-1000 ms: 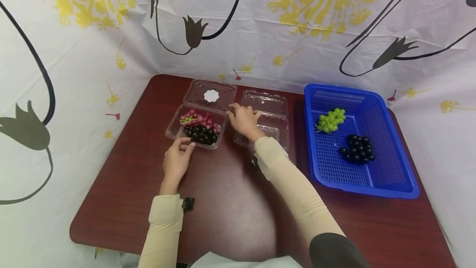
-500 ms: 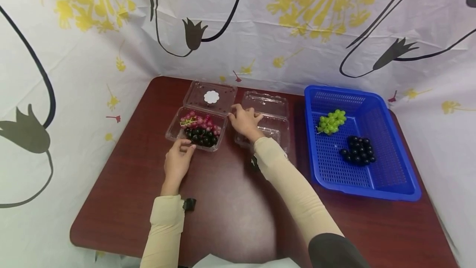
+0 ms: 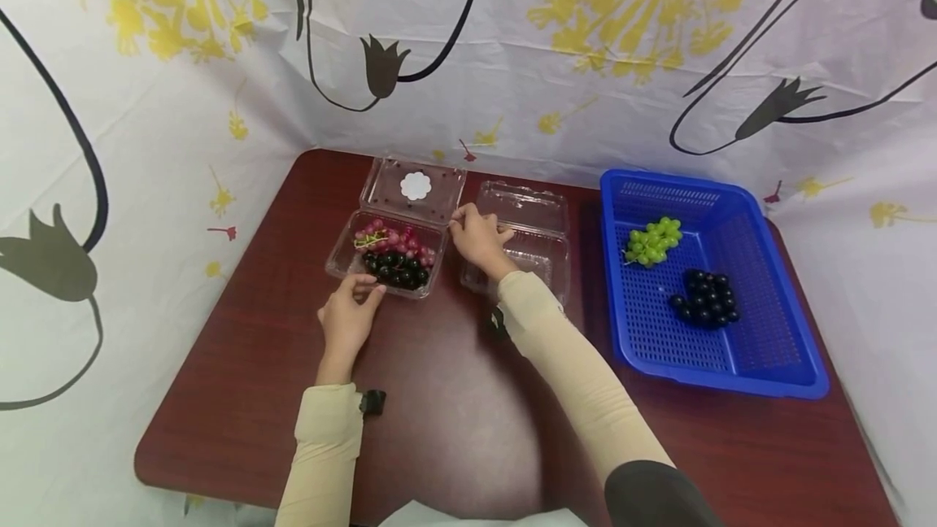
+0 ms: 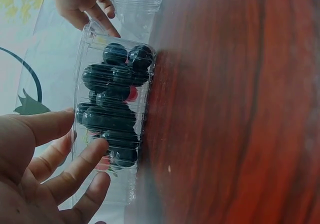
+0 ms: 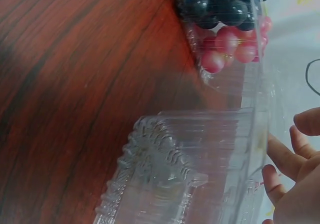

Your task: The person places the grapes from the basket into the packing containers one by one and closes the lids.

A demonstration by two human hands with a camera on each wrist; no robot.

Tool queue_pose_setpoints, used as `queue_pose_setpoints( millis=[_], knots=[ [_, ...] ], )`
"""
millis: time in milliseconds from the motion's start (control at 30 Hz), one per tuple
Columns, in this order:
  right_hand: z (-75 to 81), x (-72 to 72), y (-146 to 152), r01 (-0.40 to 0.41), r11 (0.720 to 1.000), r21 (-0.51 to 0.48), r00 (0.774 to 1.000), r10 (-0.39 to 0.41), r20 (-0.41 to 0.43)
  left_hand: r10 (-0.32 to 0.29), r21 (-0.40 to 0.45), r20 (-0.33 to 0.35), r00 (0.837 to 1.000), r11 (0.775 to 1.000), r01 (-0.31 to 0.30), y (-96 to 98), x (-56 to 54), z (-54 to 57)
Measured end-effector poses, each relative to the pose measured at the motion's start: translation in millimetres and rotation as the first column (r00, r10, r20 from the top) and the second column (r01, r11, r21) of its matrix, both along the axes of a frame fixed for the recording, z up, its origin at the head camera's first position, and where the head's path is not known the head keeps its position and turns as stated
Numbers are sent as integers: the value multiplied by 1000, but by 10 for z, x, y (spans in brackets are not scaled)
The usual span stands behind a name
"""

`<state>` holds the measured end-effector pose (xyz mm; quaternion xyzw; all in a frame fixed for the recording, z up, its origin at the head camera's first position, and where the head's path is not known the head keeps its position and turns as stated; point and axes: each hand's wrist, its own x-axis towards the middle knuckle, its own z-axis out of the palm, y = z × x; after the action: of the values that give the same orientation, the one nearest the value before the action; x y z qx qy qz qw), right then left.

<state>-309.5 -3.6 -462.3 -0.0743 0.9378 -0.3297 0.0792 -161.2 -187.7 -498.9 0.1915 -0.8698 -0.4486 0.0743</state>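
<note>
A clear plastic clamshell container (image 3: 341, 264) lies with its lid (image 3: 391, 198) turned back, a white sticker on it. Inside are a bunch of red grapes (image 3: 410, 240) and a bunch of black grapes (image 3: 396, 269). My left hand (image 3: 347, 317) holds the near-left rim; in the left wrist view its thumb and fingers (image 4: 90, 156) meet the rim and front wall. My right hand (image 3: 479, 241) has its fingertips at the right edge of the lid by the hinge; the exact contact is hard to see through the clear plastic.
Under the right hand, a second clear clamshell container (image 3: 542, 254) stands unfolded. A blue plastic basket (image 3: 611, 299) at the right holds green grapes (image 3: 652, 241) and black grapes (image 3: 704, 298). All stand on a dark red table (image 3: 439, 397), with patterned cloth behind.
The lid of the filled container has tilted up slightly, its sticker shifting a little. Both hands stay nearly where they were; the right fingertips draw slightly closer together.
</note>
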Motion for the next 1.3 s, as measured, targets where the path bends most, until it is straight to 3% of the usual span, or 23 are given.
queue_pose_setpoints(
  millis=[200,567,1000,1133,1300],
  knots=[
    [26,-36,-1,21,995,-96,998,-16,53,3,-20,-9,1000,1000,-3,-15,0,-4],
    [70,-79,39,46,962,-268,989,-6,149,-4,-21,-20,1000,1000,3,-10,5,-6],
    [104,-45,44,-5,974,-227,997,21,71,1,-34,-43,999,999,-2,-4,-25,0],
    [117,-5,36,-36,977,-208,997,50,64,-13,31,-18,1000,999,14,-30,-22,17],
    [154,41,31,-63,975,-213,995,77,59,-17,182,23,1000,983,12,-75,-10,36]
  ],
)
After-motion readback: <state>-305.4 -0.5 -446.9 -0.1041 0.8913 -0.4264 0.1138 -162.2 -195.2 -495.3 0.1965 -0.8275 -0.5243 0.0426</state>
